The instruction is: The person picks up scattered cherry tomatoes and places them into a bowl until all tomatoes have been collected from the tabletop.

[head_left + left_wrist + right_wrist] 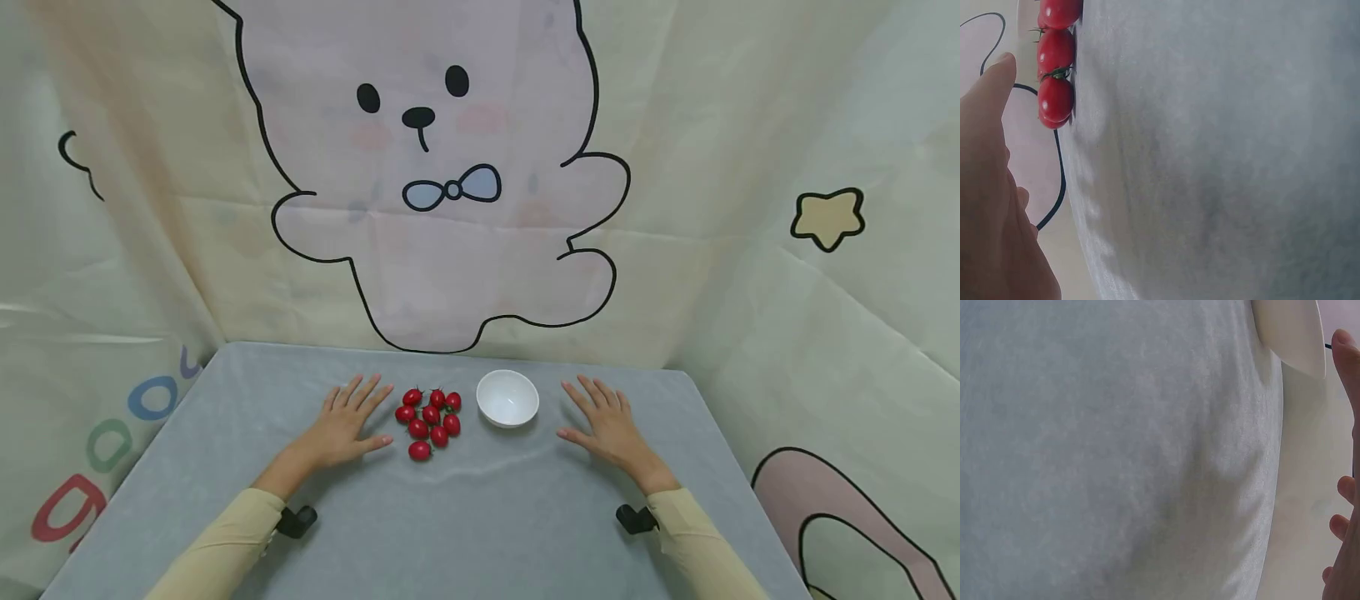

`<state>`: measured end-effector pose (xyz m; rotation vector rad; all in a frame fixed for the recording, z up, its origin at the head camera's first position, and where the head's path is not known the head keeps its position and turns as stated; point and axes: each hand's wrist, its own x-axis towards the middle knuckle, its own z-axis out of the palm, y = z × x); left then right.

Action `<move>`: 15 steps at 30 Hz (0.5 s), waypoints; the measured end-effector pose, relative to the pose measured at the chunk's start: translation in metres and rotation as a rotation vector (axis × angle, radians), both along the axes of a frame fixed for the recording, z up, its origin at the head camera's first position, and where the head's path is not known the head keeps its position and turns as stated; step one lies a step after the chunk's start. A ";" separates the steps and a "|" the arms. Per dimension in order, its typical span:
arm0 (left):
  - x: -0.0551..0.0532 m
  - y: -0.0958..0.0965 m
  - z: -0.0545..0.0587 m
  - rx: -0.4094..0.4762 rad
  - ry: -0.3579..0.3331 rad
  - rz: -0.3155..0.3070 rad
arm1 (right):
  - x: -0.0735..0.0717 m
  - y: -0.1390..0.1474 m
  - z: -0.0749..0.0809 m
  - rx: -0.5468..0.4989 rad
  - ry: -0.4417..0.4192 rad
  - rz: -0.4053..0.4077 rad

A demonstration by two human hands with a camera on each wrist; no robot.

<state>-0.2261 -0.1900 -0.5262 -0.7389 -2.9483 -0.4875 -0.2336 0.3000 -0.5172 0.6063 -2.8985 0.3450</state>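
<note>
Head view shows a white bowl [507,400] standing upright on a grey cloth [450,542], and it makes a handy landmark for everything else. Just left of the bowl, apart from it, lies a loose cluster of red cherry tomatoes [431,415], most of them bunched close together, with one lying nearer the person than the bowl does; no tomato shows inside the bowl. Farther left of the bowl, past the cluster, the left hand [343,425] is released, fingers spread, holding nothing, its thumb pointing toward the tomatoes without touching them. To the right of the bowl, the right hand [607,425] is likewise released, fingers fanned and nothing in its grasp, a gap left between its thumb and the rim. Both hands seem to hover above the cloth, with shadows falling under them. Left of the bowl, the left-wrist view gives a low look at a few tomatoes with green stems [1057,74], while the right-wrist view catches only part of the bowl's outer wall. As a judgement, the step in hand looks like a ready pose with no contact made. The next move would seem to call for a short reach inward toward the bowl's left side and a light pinch on one tomato at a time, since smooth round fruit could roll against its neighbours if nudged
</note>
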 end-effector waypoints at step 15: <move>0.001 0.003 -0.001 0.029 -0.016 -0.010 | -0.008 -0.015 0.004 -0.102 -0.058 0.026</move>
